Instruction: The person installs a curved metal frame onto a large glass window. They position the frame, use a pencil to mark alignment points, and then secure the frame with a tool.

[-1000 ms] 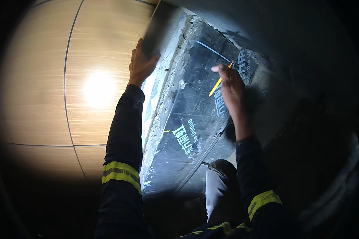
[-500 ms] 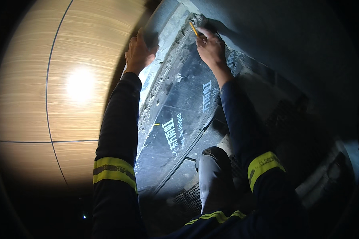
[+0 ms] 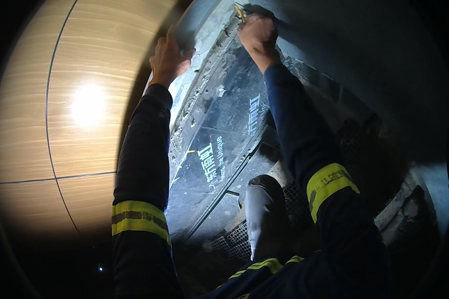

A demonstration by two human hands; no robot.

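Note:
My right hand (image 3: 259,35) is closed around a slim yellow pencil (image 3: 240,14), whose end points up and left toward the far corner where the ledge meets the grey wall. To its left, my left hand (image 3: 169,61) lies on the pale ledge (image 3: 204,35), thumb apart from the fingers, holding nothing that I can see. Beneath both hands runs a rough, crumbly strip of mortar (image 3: 197,89) along the ledge's foot. Dark sheeting with pale printing (image 3: 229,99) covers the surface beside that strip.
A wood-grain panel wall (image 3: 85,144) with dark joints stands at left, lit by a bright spot. The grey wall (image 3: 334,45) rises at right in shadow. My bent knee (image 3: 265,214) is below, near perforated black matting (image 3: 232,244) and a thin dark rod (image 3: 219,199).
My right hand has moved up and slightly left with the pencil, nearer the far corner. The view has shifted a little; my left hand stays on the ledge.

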